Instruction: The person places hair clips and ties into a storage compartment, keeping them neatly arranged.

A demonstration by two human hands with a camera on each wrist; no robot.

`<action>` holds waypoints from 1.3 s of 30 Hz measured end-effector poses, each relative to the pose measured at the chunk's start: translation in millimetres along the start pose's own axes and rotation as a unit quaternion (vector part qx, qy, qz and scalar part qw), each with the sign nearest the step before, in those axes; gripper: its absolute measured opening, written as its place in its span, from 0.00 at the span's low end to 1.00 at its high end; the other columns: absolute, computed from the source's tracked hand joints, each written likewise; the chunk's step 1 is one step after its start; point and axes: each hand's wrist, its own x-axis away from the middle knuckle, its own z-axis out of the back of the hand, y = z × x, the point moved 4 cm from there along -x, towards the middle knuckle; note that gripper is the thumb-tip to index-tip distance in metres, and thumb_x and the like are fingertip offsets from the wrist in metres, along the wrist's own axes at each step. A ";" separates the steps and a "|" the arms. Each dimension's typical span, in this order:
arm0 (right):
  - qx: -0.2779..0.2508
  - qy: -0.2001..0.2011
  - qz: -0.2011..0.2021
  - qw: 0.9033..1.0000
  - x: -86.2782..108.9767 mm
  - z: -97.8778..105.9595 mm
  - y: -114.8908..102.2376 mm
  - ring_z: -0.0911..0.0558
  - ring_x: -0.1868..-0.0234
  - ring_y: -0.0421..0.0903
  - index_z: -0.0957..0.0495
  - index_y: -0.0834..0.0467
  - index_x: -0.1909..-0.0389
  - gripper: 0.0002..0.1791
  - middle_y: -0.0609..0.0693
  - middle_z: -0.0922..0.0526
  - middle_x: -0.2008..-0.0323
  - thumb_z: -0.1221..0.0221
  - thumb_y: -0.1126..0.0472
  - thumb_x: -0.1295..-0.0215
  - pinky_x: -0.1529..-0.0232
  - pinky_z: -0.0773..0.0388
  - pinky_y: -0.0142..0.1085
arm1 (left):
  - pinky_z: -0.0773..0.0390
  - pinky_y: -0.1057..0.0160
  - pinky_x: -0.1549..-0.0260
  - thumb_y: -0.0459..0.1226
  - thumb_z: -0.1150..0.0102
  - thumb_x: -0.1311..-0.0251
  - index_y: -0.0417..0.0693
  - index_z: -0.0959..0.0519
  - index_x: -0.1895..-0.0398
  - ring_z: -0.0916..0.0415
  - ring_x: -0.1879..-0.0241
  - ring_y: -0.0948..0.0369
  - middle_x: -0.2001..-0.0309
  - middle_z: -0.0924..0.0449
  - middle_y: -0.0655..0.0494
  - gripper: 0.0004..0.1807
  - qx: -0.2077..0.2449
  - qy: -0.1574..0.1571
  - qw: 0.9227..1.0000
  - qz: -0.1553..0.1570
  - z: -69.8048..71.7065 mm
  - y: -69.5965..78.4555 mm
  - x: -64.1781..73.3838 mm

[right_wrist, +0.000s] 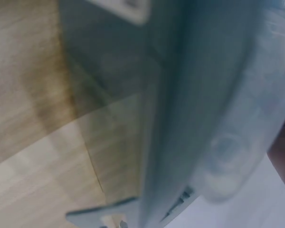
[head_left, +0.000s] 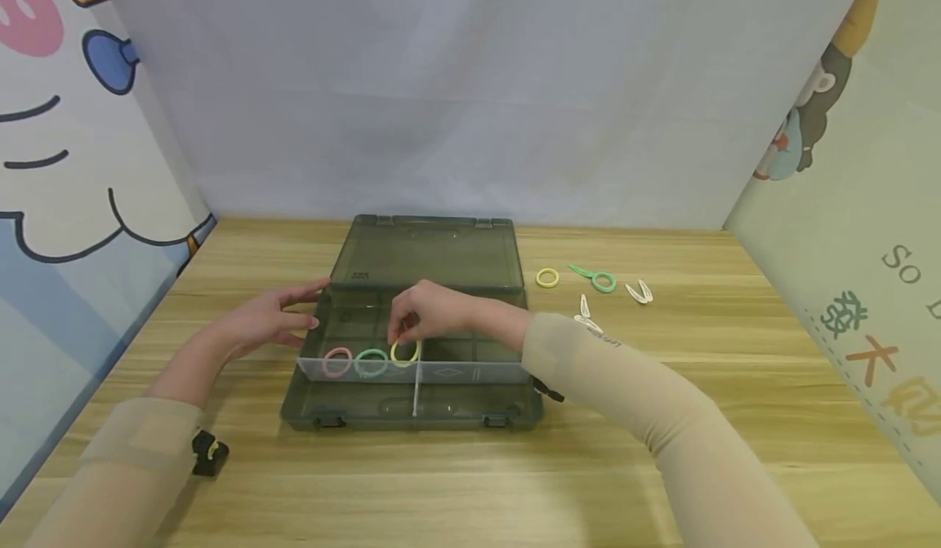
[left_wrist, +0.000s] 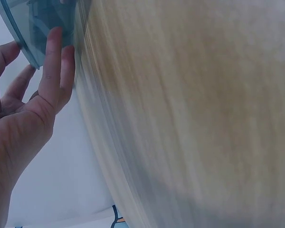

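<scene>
A translucent dark-green compartment box [head_left: 294,409] lies on the table with its lid [head_left: 434,251] folded back. Inside, a pink hair tie [head_left: 337,363] and a green hair tie [head_left: 371,363] stand side by side along a clear divider [head_left: 470,372]. My right hand [head_left: 434,311] reaches over the box and pinches a yellow hair tie [head_left: 405,354] to the right of the green one. My left hand [head_left: 260,319] touches the box's left side with fingers spread; its fingertips [left_wrist: 54,40] lie against the wall in the left wrist view. In the right wrist view the box wall [right_wrist: 190,95] blocks most of the fingers.
Right of the box lie another yellow hair tie [head_left: 547,278], a green hair tie [head_left: 604,282] with a green clip [head_left: 581,271] against it, and several white hair clips [head_left: 641,293]. A pale curtain [head_left: 470,123] hangs behind the wooden table [head_left: 470,491].
</scene>
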 end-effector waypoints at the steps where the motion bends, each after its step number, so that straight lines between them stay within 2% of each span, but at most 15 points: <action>1: -0.001 -0.001 -0.003 1.000 -0.1 -0.4 0.5 0.24 0.70 0.34 0.15 0.55 0.65 0.04 0.44 0.17 0.66 0.36 0.62 0.41 0.68 0.26 0.21 | 0.22 0.49 0.50 0.34 0.49 0.33 0.50 0.59 0.24 0.45 0.35 0.36 0.27 0.65 0.33 0.40 0.000 -0.001 1.000 -0.002 0.1 0.1 -0.3; 10: 0.014 -0.014 -0.032 0.999 -0.9 -1.7 -5.6 0.24 0.70 0.35 0.15 0.54 0.65 0.04 0.44 0.17 0.65 0.36 0.62 0.40 0.68 0.27 0.22 | 0.22 0.50 0.50 0.34 0.49 0.33 0.52 0.59 0.24 0.43 0.35 0.38 0.27 0.64 0.35 0.40 0.003 0.004 1.000 0.005 0.8 3.8 -1.3; 19: 0.029 -0.031 -0.066 0.997 -1.1 -2.5 -11.1 0.25 0.72 0.35 0.15 0.53 0.65 0.04 0.44 0.17 0.64 0.37 0.61 0.39 0.69 0.28 0.24 | 0.22 0.49 0.50 0.34 0.49 0.33 0.51 0.59 0.24 0.44 0.35 0.37 0.27 0.64 0.34 0.40 0.002 0.001 1.000 0.000 -0.6 8.3 0.4; 23: 0.018 -0.034 -0.058 0.998 -0.1 -2.9 -10.9 0.24 0.69 0.36 0.15 0.55 0.64 0.04 0.44 0.17 0.63 0.37 0.62 0.40 0.66 0.28 0.23 | 0.22 0.49 0.50 0.33 0.50 0.33 0.50 0.60 0.24 0.45 0.35 0.36 0.27 0.64 0.33 0.40 0.007 -0.002 1.000 -0.001 -1.4 7.5 -0.1; 27: 0.005 -0.031 -0.030 0.999 1.5 -0.3 -12.7 0.22 0.63 0.38 0.15 0.56 0.64 0.05 0.45 0.17 0.63 0.36 0.63 0.40 0.61 0.27 0.22 | 0.22 0.49 0.50 0.33 0.50 0.33 0.50 0.59 0.24 0.45 0.35 0.36 0.27 0.64 0.34 0.40 0.007 -0.001 1.000 0.000 -1.4 4.9 -0.7; 34: -0.017 -0.011 -0.003 1.000 10.4 16.0 -13.2 0.22 0.56 0.39 0.16 0.57 0.60 0.08 0.45 0.18 0.59 0.36 0.62 0.41 0.50 0.23 0.36 | 0.22 0.50 0.50 0.33 0.50 0.33 0.52 0.58 0.24 0.44 0.35 0.37 0.27 0.64 0.35 0.40 0.002 0.005 1.000 0.004 1.1 -2.0 -0.8; 39: -0.021 0.001 -0.011 1.000 21.9 31.2 -12.5 0.21 0.56 0.42 0.16 0.56 0.59 0.09 0.44 0.18 0.60 0.36 0.62 0.41 0.51 0.23 0.36 | 0.22 0.50 0.50 0.34 0.49 0.33 0.52 0.58 0.24 0.43 0.35 0.37 0.27 0.63 0.35 0.40 0.002 0.005 1.000 0.002 1.9 -2.4 0.8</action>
